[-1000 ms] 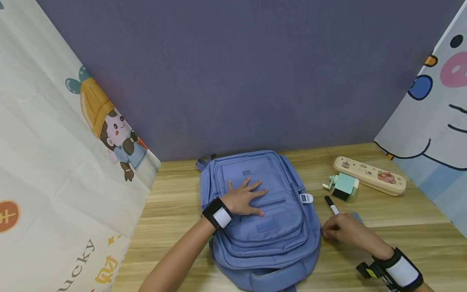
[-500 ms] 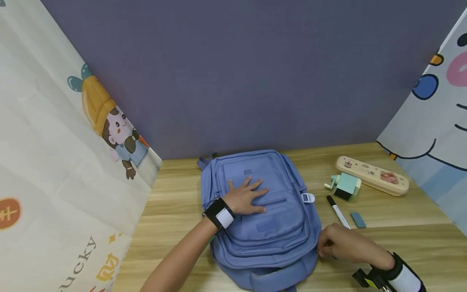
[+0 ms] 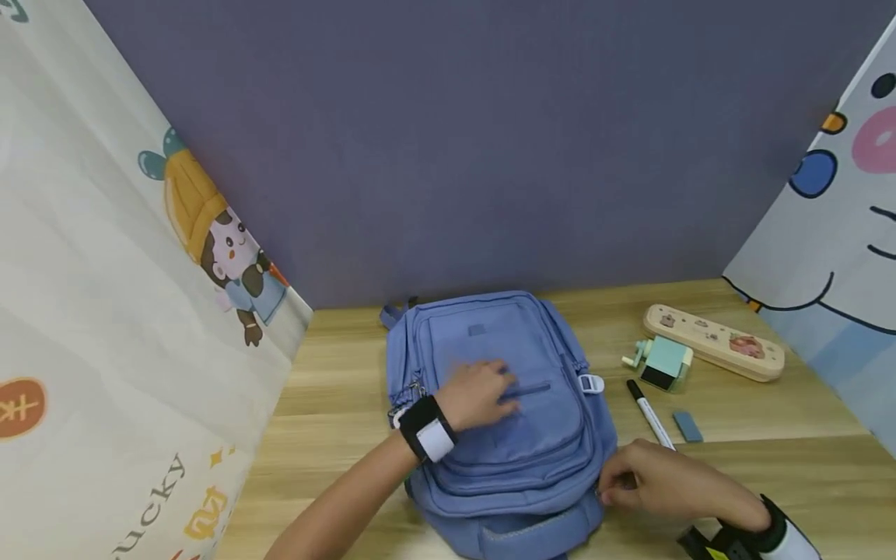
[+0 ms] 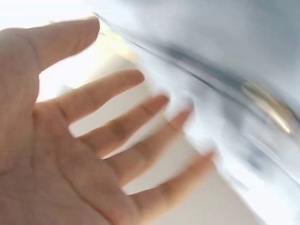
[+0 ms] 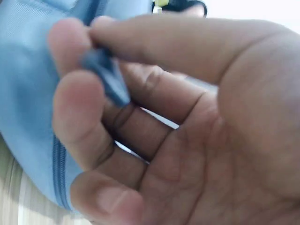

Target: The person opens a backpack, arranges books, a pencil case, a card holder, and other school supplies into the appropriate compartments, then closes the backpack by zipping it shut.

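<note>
Fingers spread and holding nothing, our left hand (image 3: 476, 395) is over the front of the blue backpack (image 3: 507, 330); blur keeps us from telling whether it touches the cloth. The backpack lies on the wood-grain table (image 3: 336, 389), with a white buckle (image 3: 591, 383) at its right edge. Beside its lower right edge, our right hand (image 3: 647, 478) is clamped on a small blue tab (image 5: 115, 86), pinched between thumb and finger. Beyond that hand we see a black-capped white marker (image 3: 654, 420), a mint sharpener (image 3: 665, 358) with a crank, a small blue block (image 3: 688, 427) and, farthest right, a cream pencil case (image 3: 715, 342) with printed pictures, just behind the sharpener.
</note>
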Motion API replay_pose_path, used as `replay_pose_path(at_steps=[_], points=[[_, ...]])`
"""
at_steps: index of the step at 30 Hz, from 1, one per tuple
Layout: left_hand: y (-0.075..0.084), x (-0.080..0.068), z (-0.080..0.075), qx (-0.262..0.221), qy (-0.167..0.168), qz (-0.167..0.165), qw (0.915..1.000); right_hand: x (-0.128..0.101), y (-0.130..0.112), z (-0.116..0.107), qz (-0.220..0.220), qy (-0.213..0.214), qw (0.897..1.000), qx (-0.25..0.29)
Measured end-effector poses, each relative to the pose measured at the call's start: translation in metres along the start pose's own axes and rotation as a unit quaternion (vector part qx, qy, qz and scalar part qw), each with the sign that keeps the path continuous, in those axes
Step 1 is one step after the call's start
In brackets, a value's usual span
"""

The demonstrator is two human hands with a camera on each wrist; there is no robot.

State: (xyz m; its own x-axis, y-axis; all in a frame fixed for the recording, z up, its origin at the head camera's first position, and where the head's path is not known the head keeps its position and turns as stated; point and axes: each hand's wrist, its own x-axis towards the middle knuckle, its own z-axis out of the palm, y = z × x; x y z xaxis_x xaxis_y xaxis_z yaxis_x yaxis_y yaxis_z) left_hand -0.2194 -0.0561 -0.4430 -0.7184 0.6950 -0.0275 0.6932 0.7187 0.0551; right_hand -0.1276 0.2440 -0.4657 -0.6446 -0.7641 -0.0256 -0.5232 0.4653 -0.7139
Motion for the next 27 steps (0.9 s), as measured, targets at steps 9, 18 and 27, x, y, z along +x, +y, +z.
replay_pose_path(at_steps=[9, 18, 27], points=[[0.107, -0.04, 0.012, 0.013, 0.024, 0.152, 0.988, 0.002, -0.002, 0.001, -0.085, -0.002, 0.995, 0.048], [0.12, -0.03, 0.031, 0.039, 0.087, 0.141, 0.9853, 0.0, 0.001, 0.007, -0.105, -0.007, 0.989, 0.108], [0.117, -0.025, 0.025, 0.03, 0.067, 0.143, 0.987, -0.005, 0.01, -0.007, -0.088, 0.036, 0.995, 0.029]])
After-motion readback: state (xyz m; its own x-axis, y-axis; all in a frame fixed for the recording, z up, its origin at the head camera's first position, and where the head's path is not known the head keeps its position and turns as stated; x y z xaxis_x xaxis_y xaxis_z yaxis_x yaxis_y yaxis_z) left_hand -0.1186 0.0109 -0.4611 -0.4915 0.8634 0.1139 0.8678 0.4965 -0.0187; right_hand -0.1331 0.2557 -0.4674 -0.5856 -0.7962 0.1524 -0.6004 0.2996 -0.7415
